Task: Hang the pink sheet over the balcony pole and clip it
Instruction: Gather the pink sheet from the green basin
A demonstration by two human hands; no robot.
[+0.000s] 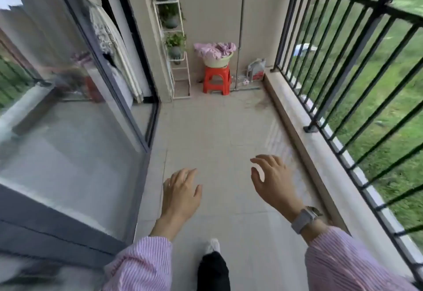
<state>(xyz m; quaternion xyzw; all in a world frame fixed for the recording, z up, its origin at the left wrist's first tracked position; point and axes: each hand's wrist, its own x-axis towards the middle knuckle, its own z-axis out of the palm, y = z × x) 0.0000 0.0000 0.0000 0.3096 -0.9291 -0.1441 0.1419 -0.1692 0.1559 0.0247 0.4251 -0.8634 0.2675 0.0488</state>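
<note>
At twelve o'clock, the pink sheet (215, 50) lies heaped in a basin (217, 61) on a red stool (216, 80); both hands, left hand (180, 192) and right hand (272, 180), are held out with fingers relaxed, grasping nothing; the sheet is best gathered by one edge.

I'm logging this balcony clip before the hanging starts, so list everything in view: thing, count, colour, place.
pink sheet: one, pink, bunched in the basin at the far wall
basin: one, pale green, on the stool
stool: one, red, on the floor at the far wall
plant rack: one, white, far left corner
potted plants: three, green in grey pots, on the rack's shelves
pipe: one, grey, upright on the far wall
bag: one, grey and red, far right corner
railing: one, black, right side
glass door: one, grey frame, left side
watch: one, grey, right wrist
left hand: empty, over the floor
right hand: empty, over the floor
</note>
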